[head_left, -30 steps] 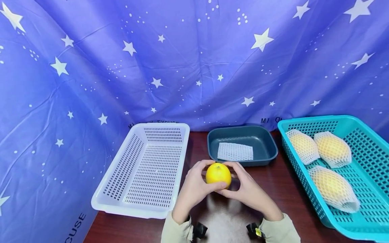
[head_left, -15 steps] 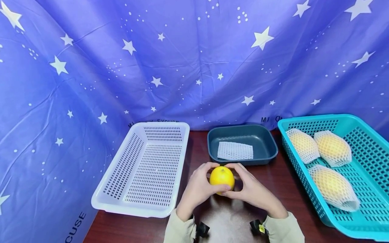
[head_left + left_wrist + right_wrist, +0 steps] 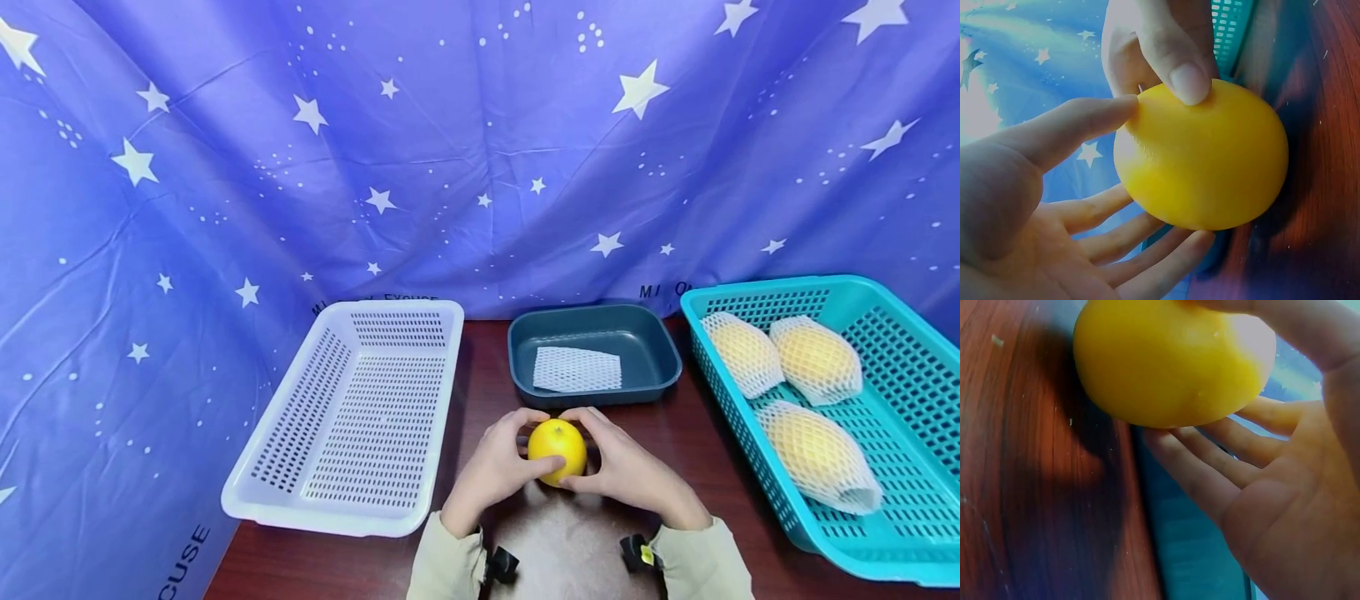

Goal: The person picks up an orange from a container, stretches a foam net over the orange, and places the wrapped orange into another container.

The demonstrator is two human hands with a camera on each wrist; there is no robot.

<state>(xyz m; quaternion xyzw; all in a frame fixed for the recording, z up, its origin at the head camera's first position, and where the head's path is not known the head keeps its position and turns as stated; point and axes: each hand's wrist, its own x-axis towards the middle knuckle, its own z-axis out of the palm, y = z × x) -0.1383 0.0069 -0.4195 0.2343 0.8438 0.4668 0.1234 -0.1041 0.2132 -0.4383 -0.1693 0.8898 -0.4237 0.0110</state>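
Observation:
A round orange (image 3: 557, 446) with yellow peel is held between both hands over the table, its stem end tilted up. My left hand (image 3: 497, 468) grips it from the left, thumb across the near side. From the right, my right hand (image 3: 636, 471) grips it too, the thumb low on the front. In the left wrist view, fingers reach under the orange (image 3: 1216, 162) while both thumbs press its near side. The right wrist view has the orange (image 3: 1160, 369) against the right fingertips. Just beyond the hands, a white foam net (image 3: 577, 370) lies flat in a dark tray (image 3: 645, 354).
To the left stands a white perforated basket (image 3: 456, 375). A teal basket (image 3: 810, 533) at the right holds three fruits in foam nets (image 3: 817, 454). A blue star-printed cloth (image 3: 450, 150) hangs behind and at the left of the brown table (image 3: 487, 358).
Both hands have brought the orange slightly right and nearer to the body, away from the dark tray. The grip stays on both sides, and the baskets have not moved.

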